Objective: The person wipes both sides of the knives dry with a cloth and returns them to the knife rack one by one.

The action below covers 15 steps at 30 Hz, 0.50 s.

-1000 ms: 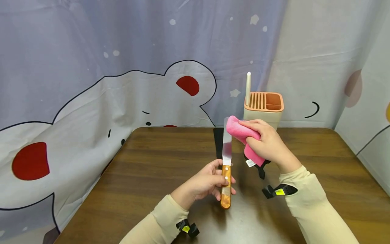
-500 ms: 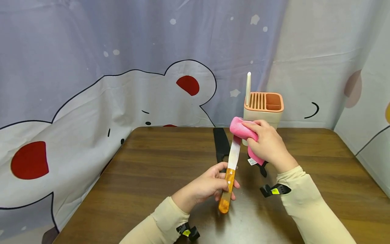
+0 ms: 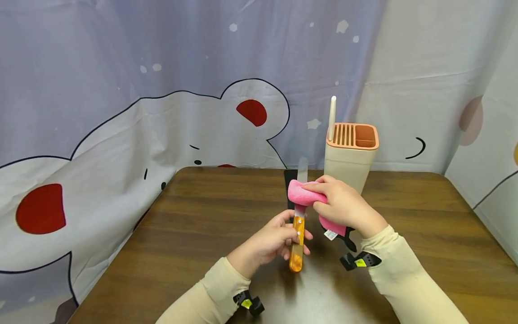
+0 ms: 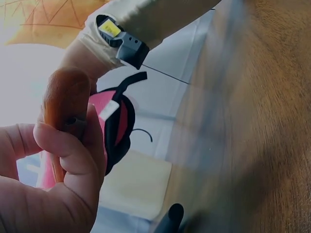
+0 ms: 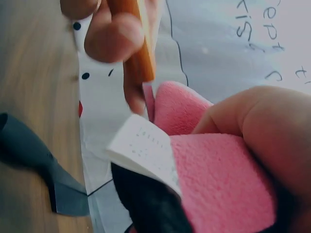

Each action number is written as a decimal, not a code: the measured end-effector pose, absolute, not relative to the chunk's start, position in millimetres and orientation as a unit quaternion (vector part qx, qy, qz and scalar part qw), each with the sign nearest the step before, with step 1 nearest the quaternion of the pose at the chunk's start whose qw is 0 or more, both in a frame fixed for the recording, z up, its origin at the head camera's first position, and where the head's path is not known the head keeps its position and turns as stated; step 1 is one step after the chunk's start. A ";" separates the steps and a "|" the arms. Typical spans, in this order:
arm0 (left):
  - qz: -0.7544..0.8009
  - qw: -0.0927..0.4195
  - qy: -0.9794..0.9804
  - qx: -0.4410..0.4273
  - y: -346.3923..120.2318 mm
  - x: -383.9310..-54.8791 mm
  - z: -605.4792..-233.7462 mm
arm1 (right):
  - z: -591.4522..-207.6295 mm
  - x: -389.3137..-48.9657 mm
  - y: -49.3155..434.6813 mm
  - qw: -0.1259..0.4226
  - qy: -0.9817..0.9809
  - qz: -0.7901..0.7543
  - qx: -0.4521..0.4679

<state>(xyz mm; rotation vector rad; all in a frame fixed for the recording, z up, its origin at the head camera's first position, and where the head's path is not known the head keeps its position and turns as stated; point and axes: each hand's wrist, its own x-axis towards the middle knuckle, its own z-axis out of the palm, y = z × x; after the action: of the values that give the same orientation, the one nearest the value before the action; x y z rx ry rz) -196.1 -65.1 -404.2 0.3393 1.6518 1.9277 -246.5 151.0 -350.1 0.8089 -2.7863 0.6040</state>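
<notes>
In the head view my left hand (image 3: pixel 269 243) holds a palette knife by its orange-brown wooden handle (image 3: pixel 298 231), thumb on top, blade pointing away. My right hand (image 3: pixel 346 204) grips a folded pink cloth (image 3: pixel 303 193) with black trim and a white tag. The cloth wraps over the middle of the metal blade (image 3: pixel 302 168); the tip shows beyond it. Seen from the right wrist, the pink cloth (image 5: pixel 218 179) touches the blade close to the handle (image 5: pixel 141 53). The left wrist view shows the handle's butt end (image 4: pixel 68 97) between thumb and fingers.
Behind the right hand stands a cream utensil holder (image 3: pixel 348 166) with an orange slotted top and a white handle (image 3: pixel 332 119) upright in it. A black utensil (image 5: pixel 68 194) lies on the wooden table (image 3: pixel 210 216), beneath the knife. A printed curtain hangs behind.
The cloth has slid from near the blade's tip down towards the handle, baring the tip. The knife tilted right half a second ago and is near upright again. Both hands keep their grip.
</notes>
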 end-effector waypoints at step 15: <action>0.742 0.280 0.598 0.113 -68.4 -201.2 -405.9 | -343.4 -232.8 144.1 0.051 -0.920 0.200 0.334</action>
<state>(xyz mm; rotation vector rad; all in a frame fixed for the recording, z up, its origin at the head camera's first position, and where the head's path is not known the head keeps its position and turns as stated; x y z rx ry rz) -201.2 -68.4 -405.9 0.3019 1.6033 1.9897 -232.8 144.1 -343.4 1.0157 -2.7985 0.6097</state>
